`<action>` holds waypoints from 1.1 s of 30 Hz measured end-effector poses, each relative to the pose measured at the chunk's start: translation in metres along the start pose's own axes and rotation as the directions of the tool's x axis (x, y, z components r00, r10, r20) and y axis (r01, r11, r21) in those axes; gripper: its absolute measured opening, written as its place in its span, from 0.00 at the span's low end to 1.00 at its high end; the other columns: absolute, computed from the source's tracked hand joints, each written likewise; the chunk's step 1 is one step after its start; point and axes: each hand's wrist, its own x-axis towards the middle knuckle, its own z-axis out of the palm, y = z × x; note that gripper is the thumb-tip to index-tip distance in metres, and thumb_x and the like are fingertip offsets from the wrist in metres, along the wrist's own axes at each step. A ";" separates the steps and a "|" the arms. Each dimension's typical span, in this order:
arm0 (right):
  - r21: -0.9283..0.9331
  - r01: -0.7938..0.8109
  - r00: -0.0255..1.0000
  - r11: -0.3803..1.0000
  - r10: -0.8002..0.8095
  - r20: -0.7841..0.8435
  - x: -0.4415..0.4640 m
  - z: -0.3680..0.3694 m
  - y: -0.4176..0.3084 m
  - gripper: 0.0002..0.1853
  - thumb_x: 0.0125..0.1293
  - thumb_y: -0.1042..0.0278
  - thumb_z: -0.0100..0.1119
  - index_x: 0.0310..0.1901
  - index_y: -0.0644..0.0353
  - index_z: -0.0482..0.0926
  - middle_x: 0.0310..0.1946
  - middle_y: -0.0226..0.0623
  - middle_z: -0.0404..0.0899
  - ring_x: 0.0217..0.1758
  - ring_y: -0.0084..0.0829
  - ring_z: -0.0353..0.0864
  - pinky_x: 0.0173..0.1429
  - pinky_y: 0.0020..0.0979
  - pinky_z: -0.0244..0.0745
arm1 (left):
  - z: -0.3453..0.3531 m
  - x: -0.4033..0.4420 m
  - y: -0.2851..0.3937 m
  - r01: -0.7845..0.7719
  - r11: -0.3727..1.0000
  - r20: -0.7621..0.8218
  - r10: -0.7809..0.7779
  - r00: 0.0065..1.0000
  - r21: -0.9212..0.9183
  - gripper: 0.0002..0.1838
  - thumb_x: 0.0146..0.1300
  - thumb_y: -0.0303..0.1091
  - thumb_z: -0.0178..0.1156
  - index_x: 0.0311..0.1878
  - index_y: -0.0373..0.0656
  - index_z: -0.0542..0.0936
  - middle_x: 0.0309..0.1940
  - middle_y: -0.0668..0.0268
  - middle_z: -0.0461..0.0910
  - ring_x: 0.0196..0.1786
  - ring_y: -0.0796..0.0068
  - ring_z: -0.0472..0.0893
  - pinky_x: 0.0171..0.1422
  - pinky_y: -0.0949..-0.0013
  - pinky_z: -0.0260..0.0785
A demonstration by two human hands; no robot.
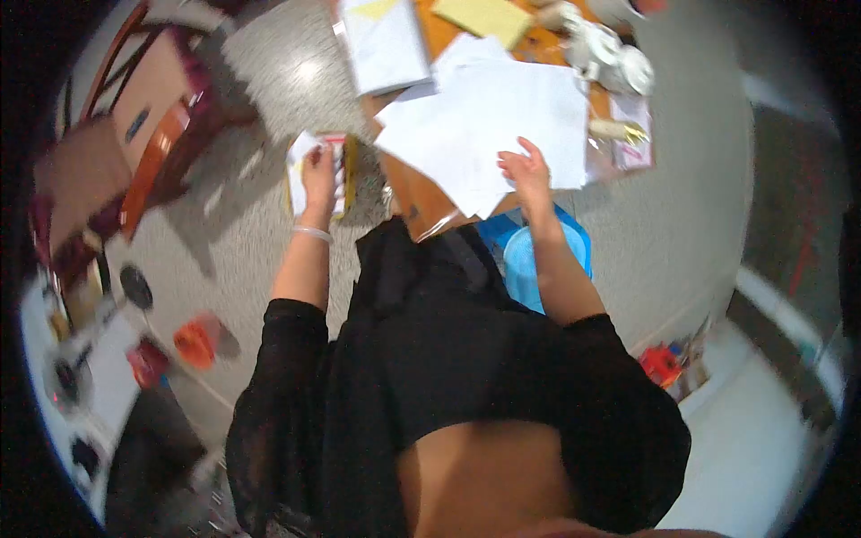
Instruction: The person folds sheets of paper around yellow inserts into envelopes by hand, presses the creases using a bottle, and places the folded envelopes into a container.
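Note:
My left hand (318, 175) reaches down into a yellow-edged box (351, 179) beside the table; its fingers are bent close together at white paper (299, 154) there, and what they grip is too small to make out. White rolled or rounded items (338, 179) lie in the same box. Over the white sheets (466, 125) spread on the orange-brown table (414, 193), my right hand (527, 170) hovers at their lower right part, its fingers apart and holding nothing.
On the table are a white stack (384, 45), a yellow pad (484, 18), white rolls (625, 70) and a gold-tipped item (619, 131). A blue bin (529, 260) stands below the near edge. Chairs (85, 175) are at left, an orange object (197, 341) on the floor.

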 end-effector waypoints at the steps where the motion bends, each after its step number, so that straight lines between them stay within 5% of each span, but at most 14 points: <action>1: 0.006 -0.013 0.999 1.000 0.013 0.030 0.001 0.003 -0.001 0.31 0.67 0.71 0.62 0.69 0.66 0.62 0.45 0.43 0.85 0.44 0.27 0.84 0.48 0.27 0.78 | -0.013 -0.029 -0.008 0.149 0.987 -0.011 -0.150 0.989 -0.056 0.26 0.70 0.45 0.61 0.61 0.35 0.74 0.47 0.64 0.79 0.45 0.75 0.78 0.46 0.70 0.71; 6: -0.085 -0.096 0.968 0.992 0.113 0.223 0.003 0.026 -0.001 0.30 0.68 0.70 0.61 0.69 0.66 0.63 0.46 0.45 0.85 0.44 0.29 0.84 0.47 0.26 0.79 | -0.090 -0.115 -0.187 0.483 0.872 -0.278 -0.484 0.830 -0.076 0.14 0.66 0.41 0.62 0.48 0.42 0.80 0.28 0.66 0.78 0.27 0.76 0.74 0.29 0.71 0.66; 9: -0.124 -0.036 0.896 0.992 0.087 0.436 0.013 0.035 0.012 0.30 0.69 0.69 0.61 0.69 0.66 0.62 0.47 0.46 0.85 0.44 0.30 0.85 0.47 0.26 0.80 | -0.107 -0.198 -0.252 0.618 0.783 -0.432 -0.582 0.689 -0.070 0.14 0.64 0.38 0.60 0.46 0.38 0.82 0.29 0.63 0.80 0.26 0.69 0.75 0.29 0.63 0.68; 10: -0.174 -0.015 0.872 0.985 0.098 0.480 0.017 0.038 0.012 0.31 0.69 0.68 0.61 0.69 0.66 0.62 0.47 0.46 0.85 0.45 0.31 0.85 0.48 0.27 0.80 | -0.108 -0.225 -0.259 0.649 0.753 -0.425 -0.556 0.714 0.105 0.16 0.64 0.39 0.60 0.47 0.36 0.82 0.31 0.60 0.82 0.28 0.65 0.77 0.32 0.60 0.70; 12: -0.250 0.048 0.815 0.967 0.106 0.570 0.011 0.049 0.008 0.31 0.69 0.68 0.61 0.70 0.65 0.61 0.47 0.46 0.85 0.46 0.31 0.85 0.50 0.28 0.80 | -0.083 -0.281 -0.281 0.611 0.789 -0.473 -0.563 0.678 -0.065 0.22 0.62 0.44 0.61 0.46 0.32 0.83 0.45 0.44 0.84 0.52 0.47 0.83 0.56 0.53 0.73; 14: -0.277 0.094 0.762 0.956 0.110 0.639 0.010 0.051 0.011 0.32 0.69 0.67 0.62 0.70 0.65 0.61 0.47 0.45 0.85 0.46 0.31 0.85 0.51 0.28 0.79 | -0.069 -0.330 -0.181 0.714 0.661 -0.405 -0.733 0.546 -0.231 0.23 0.61 0.44 0.62 0.51 0.33 0.82 0.48 0.44 0.83 0.54 0.48 0.82 0.59 0.54 0.72; 20: -0.340 0.205 0.648 0.918 0.133 0.750 0.001 0.060 0.024 0.33 0.70 0.68 0.62 0.71 0.64 0.59 0.42 0.42 0.84 0.40 0.26 0.83 0.44 0.24 0.77 | -0.023 -0.410 -0.205 0.489 0.842 -0.568 -0.523 0.635 -0.228 0.29 0.60 0.41 0.63 0.61 0.34 0.75 0.51 0.48 0.82 0.54 0.53 0.82 0.60 0.60 0.73; 23: -0.233 0.196 0.518 0.953 0.101 0.849 -0.001 0.075 0.042 0.31 0.69 0.72 0.62 0.70 0.66 0.61 0.36 0.41 0.83 0.32 0.23 0.80 0.32 0.23 0.73 | -0.017 -0.448 -0.221 0.401 0.826 -0.621 -0.562 0.547 -0.395 0.30 0.62 0.42 0.62 0.63 0.34 0.74 0.53 0.47 0.81 0.56 0.53 0.81 0.61 0.59 0.72; 25: -0.288 0.401 0.498 0.870 0.057 0.865 -0.028 0.101 0.031 0.28 0.68 0.69 0.63 0.67 0.66 0.64 0.31 0.40 0.81 0.30 0.24 0.79 0.32 0.25 0.73 | -0.040 -0.447 -0.290 0.270 0.904 -0.658 -0.426 0.621 -0.331 0.29 0.67 0.46 0.57 0.63 0.33 0.73 0.58 0.44 0.77 0.62 0.48 0.76 0.66 0.55 0.68; 26: -0.089 0.721 0.330 0.688 -0.227 0.916 -0.013 0.104 0.071 0.28 0.68 0.69 0.62 0.66 0.65 0.65 0.32 0.41 0.81 0.29 0.25 0.79 0.32 0.25 0.73 | -0.032 -0.483 -0.278 0.496 0.866 -0.694 -0.319 0.645 0.063 0.29 0.68 0.45 0.56 0.64 0.32 0.73 0.60 0.43 0.75 0.63 0.46 0.74 0.68 0.54 0.66; 27: 0.138 0.927 0.018 0.349 -0.409 0.913 0.008 0.140 0.107 0.27 0.67 0.69 0.62 0.65 0.65 0.65 0.32 0.42 0.81 0.29 0.26 0.79 0.32 0.25 0.73 | -0.025 -0.511 -0.297 0.440 0.840 -0.621 -0.534 0.573 -0.316 0.27 0.68 0.44 0.56 0.62 0.31 0.75 0.60 0.43 0.75 0.63 0.45 0.73 0.67 0.52 0.66; 29: -0.280 0.783 0.287 0.555 0.077 0.955 -0.076 0.158 0.081 0.27 0.66 0.69 0.61 0.65 0.63 0.65 0.33 0.42 0.82 0.30 0.27 0.80 0.32 0.28 0.75 | 0.045 -0.555 -0.409 0.326 0.875 -0.746 -0.478 0.463 -0.358 0.20 0.66 0.41 0.56 0.50 0.33 0.81 0.51 0.44 0.80 0.57 0.47 0.78 0.63 0.51 0.70; 31: -0.302 0.427 0.322 0.852 0.169 0.932 -0.104 0.162 0.115 0.28 0.65 0.67 0.63 0.64 0.63 0.65 0.33 0.42 0.82 0.28 0.29 0.81 0.30 0.30 0.76 | 0.052 -0.592 -0.443 0.303 0.802 -0.685 -0.597 0.418 -0.515 0.18 0.63 0.40 0.58 0.45 0.33 0.83 0.45 0.44 0.82 0.51 0.46 0.81 0.58 0.50 0.72; 33: -0.355 0.473 0.301 0.806 0.230 0.925 -0.098 0.200 0.147 0.31 0.65 0.67 0.64 0.66 0.62 0.63 0.33 0.42 0.82 0.26 0.31 0.81 0.27 0.30 0.76 | 0.029 -0.623 -0.454 0.435 0.752 -0.629 -0.656 0.418 -0.495 0.19 0.60 0.41 0.60 0.44 0.33 0.83 0.43 0.43 0.82 0.48 0.44 0.82 0.55 0.51 0.73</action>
